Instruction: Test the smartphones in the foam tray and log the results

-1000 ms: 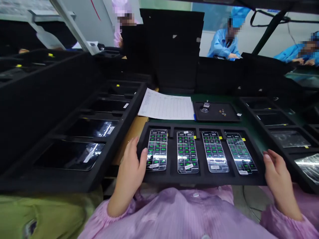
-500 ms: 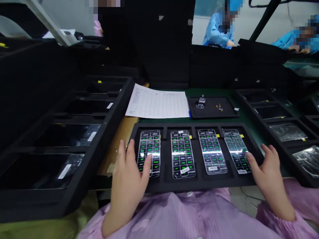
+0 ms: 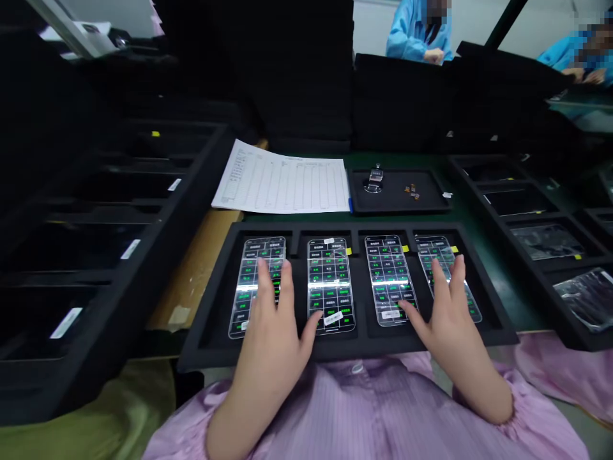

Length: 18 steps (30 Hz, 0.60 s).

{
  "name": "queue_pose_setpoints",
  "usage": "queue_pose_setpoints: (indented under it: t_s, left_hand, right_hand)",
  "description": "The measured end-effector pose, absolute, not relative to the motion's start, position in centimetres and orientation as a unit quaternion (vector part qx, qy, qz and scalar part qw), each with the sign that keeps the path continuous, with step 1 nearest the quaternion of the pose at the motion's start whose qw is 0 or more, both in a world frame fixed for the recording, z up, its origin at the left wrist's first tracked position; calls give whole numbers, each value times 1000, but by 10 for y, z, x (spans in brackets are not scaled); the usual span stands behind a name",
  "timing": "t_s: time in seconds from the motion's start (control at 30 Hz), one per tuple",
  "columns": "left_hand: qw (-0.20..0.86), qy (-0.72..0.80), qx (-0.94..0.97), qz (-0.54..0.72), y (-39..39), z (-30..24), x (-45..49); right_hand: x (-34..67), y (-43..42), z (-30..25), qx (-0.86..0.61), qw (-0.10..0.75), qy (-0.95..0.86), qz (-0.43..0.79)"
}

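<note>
Lit phone screens, several in a row, lie in a black foam tray [image 3: 364, 348], each showing a grid with green text. My left hand [image 3: 272, 345] is over the leftmost screen [image 3: 246, 281], fingers apart, its thumb at the lower left of the second screen [image 3: 330, 284]. My right hand [image 3: 453, 332] spreads over the rightmost screen [image 3: 426, 249], covering part of it. Its thumb reaches the lower edge of the third screen [image 3: 387, 275]. Both hands hold nothing; whether the fingertips touch the glass I cannot tell.
Behind the tray lie a printed form [image 3: 287, 185] and a small black tray [image 3: 397, 201] with a small clear-based object and tiny parts. Dark trays of screens stand left [image 3: 158, 211] and right [image 3: 502, 223]. Co-workers in blue [image 3: 407, 32] sit beyond a black partition.
Both hands have moved inward over the screens, my left hand to the right and my right hand to the left. The camera view has shifted slightly.
</note>
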State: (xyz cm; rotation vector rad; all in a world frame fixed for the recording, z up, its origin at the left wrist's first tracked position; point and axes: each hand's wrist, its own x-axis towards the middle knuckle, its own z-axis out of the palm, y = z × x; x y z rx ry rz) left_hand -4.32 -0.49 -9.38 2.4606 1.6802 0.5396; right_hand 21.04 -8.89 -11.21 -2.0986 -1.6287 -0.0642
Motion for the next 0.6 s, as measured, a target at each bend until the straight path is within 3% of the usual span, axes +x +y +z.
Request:
queue_pose_setpoints:
  t_s: [0.3,0.6]
  left_hand:
    - [26,552,798,239,-20,-72,-66]
    - [105,402,905,91,-27,-62,-66]
  right_hand:
    - [228,-111,-95,-747,266,-607,-60]
    - [250,-121,-106,-619,206,-758,-6]
